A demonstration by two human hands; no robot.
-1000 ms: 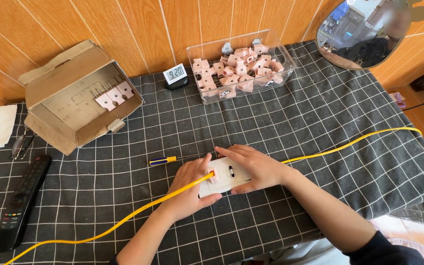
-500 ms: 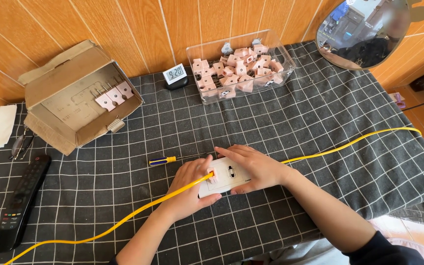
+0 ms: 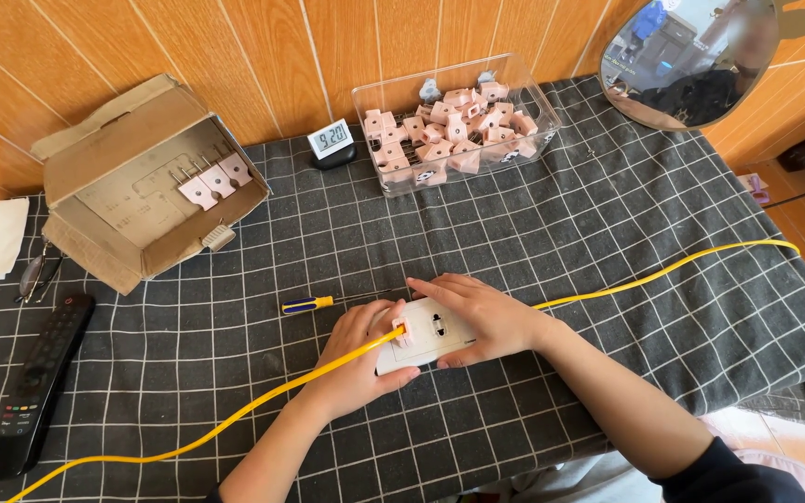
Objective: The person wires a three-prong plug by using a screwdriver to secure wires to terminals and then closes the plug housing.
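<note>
The left hand (image 3: 358, 359) pinches a small pink plug (image 3: 402, 329) at the end of the yellow cable (image 3: 263, 399) against the white socket plate (image 3: 426, 335), which lies on the checked cloth (image 3: 552, 233) near the table's front edge; the right hand (image 3: 482, 317) lies over the plate, fingers pressed together. Seating it well appears to need a straight push with the plate pinned flat. Open cloth lies on both sides, with the screwdriver (image 3: 309, 304) just beside the left hand.

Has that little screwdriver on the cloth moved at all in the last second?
No. The screwdriver lies in the same spot on the checked cloth, just left of the left hand, its distance from the cardboard box unchanged.
</note>
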